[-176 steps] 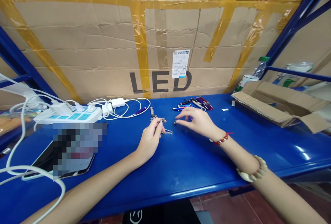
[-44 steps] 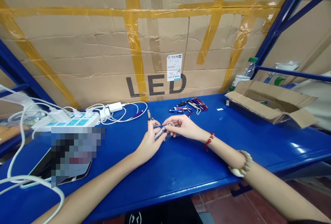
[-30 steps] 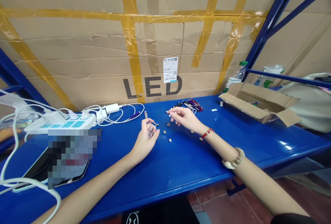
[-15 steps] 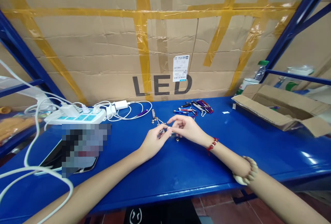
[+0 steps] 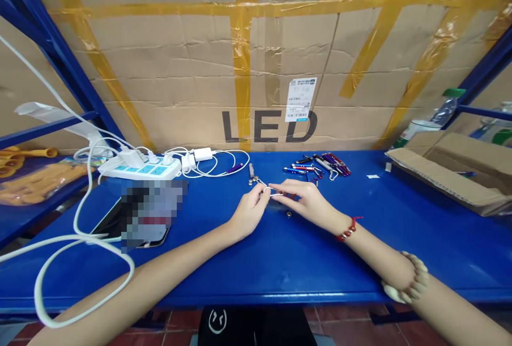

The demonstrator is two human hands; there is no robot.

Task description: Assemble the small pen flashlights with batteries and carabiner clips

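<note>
Both my hands meet over the middle of the blue table (image 5: 280,260). My left hand (image 5: 248,215) pinches a small silver keychain torch whose wire clip (image 5: 273,192) sticks out between the hands. My right hand (image 5: 308,202) has its fingertips closed on the other end of the same torch. A small round button cell (image 5: 288,214) lies on the table just below my right hand. Another small silver torch (image 5: 252,173) lies just behind my hands.
A heap of coloured keychain torches (image 5: 320,163) lies behind my right hand. A white power strip (image 5: 140,167) with chargers and cables sits at the back left, with a tablet (image 5: 138,218) in front of it. An open cardboard box (image 5: 452,173) stands at the right. A taped carton (image 5: 256,58) forms the back wall.
A second ago my hands were apart with several button cells loose on the table; they have come together on the small torch. My view has swung to the left.
</note>
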